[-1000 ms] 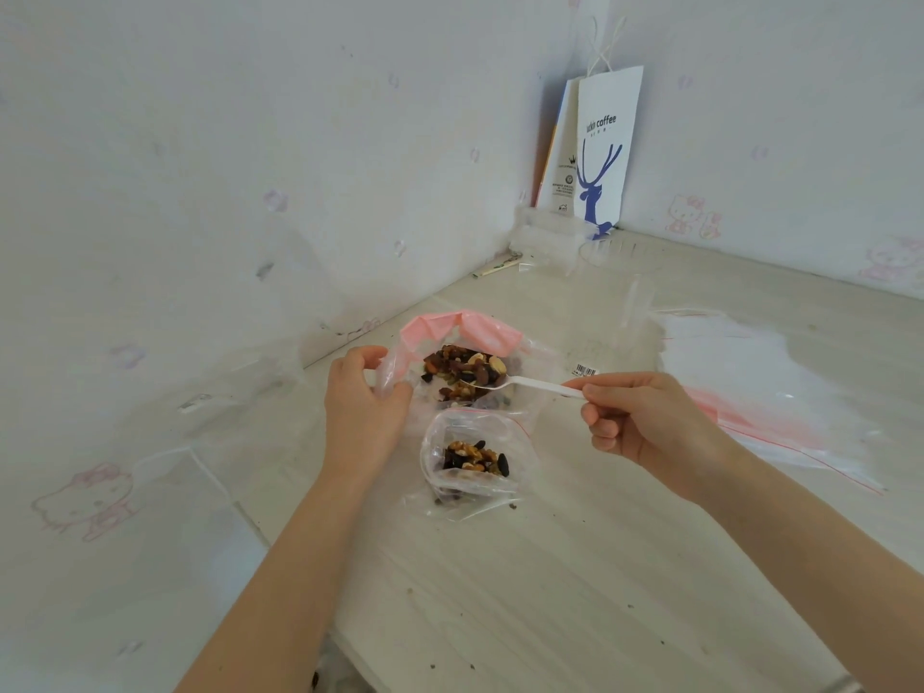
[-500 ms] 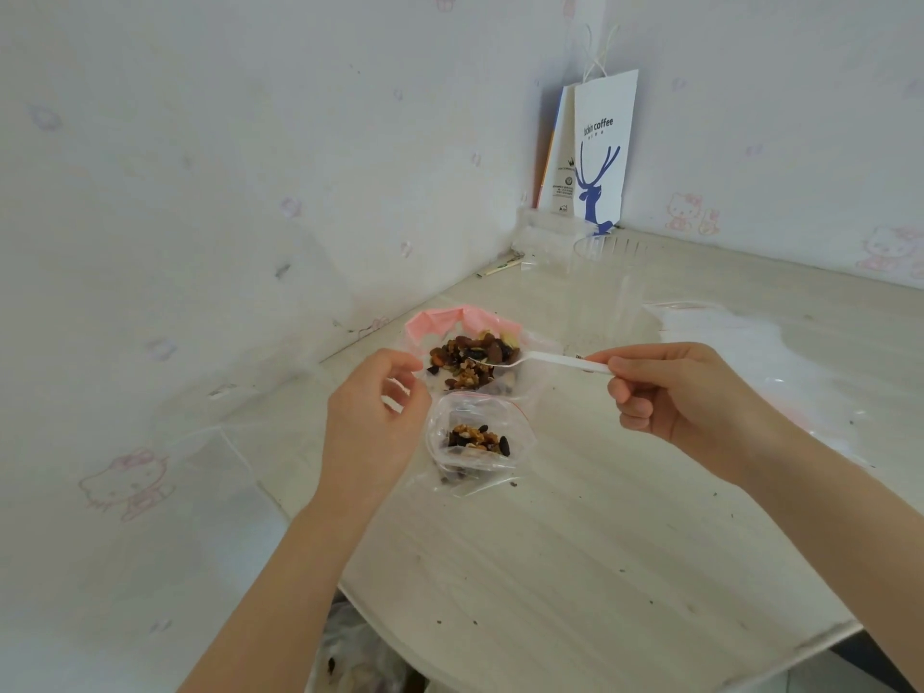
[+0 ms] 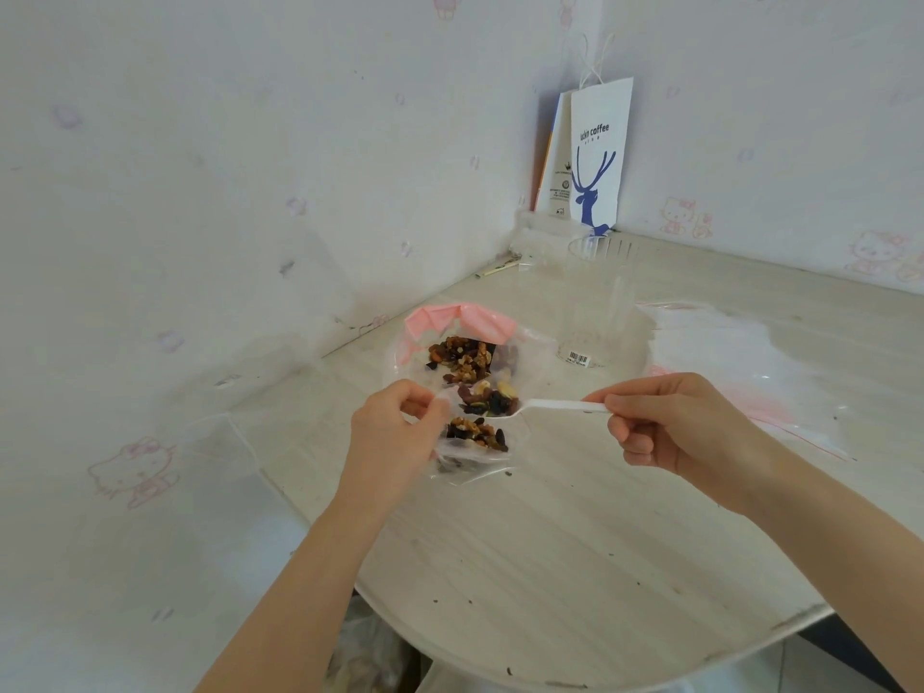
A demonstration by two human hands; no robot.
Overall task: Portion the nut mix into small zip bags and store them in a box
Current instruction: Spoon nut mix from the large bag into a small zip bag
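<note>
L hand (image 3: pixel 395 432) pinches small zip bag (image 3: pixel 470 450) open, R hand (image 3: pixel 670 422) grips heaped spoon (image 3: pixel 550 405) btwn them; I reckon any tilt spills nuts (image 3: pixel 487 403) onto counter (image 3: pixel 575 542).

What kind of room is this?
Probably a room at home: pale wallpaper printed with pink cartoon cats, a white paper coffee bag with a blue deer in the corner, and a small pale wood-grain table.

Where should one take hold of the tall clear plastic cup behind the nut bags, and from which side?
Probably round its middle wall, from the right. The tall clear plastic cup stands upright, rim up, so a side hold suits it. The large clear zip bag with pink top crowds its left; on the right lie flat clear bags.
</note>
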